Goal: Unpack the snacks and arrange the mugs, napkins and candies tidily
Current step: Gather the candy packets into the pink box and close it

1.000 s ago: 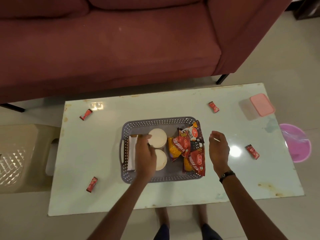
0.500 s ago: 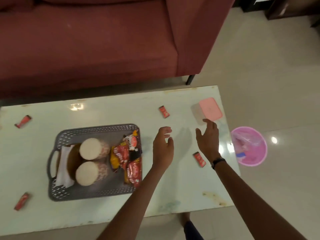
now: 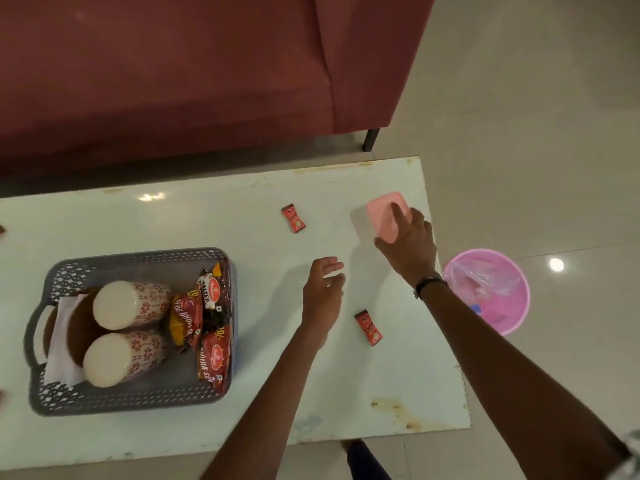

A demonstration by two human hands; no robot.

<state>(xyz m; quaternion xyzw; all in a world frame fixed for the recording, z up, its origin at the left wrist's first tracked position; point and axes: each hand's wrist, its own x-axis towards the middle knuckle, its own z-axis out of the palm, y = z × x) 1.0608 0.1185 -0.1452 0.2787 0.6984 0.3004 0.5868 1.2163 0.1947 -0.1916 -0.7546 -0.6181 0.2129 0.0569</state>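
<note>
A grey basket (image 3: 138,398) on the white table (image 3: 270,403) holds two patterned mugs (image 3: 130,304) lying on their sides, white napkins (image 3: 60,344) and several red snack packets (image 3: 204,327). Two red candies lie on the table, one (image 3: 293,218) at the back, one (image 3: 369,327) nearer me. My right hand (image 3: 408,245) rests on the pink-lidded box (image 3: 381,213) at the far right, fingers spread over the lid. My left hand (image 3: 322,292) hovers open over the table, right of the basket, holding nothing.
A maroon sofa (image 3: 173,71) stands behind the table. A pink bin (image 3: 491,289) with a plastic liner sits on the tiled floor just off the table's right edge. The table's right and front edges are close to my arms.
Both hands left the basket and moved right. My right hand reached the pink box and now lies on its lid. The view shifted right, so the basket sits further left.
</note>
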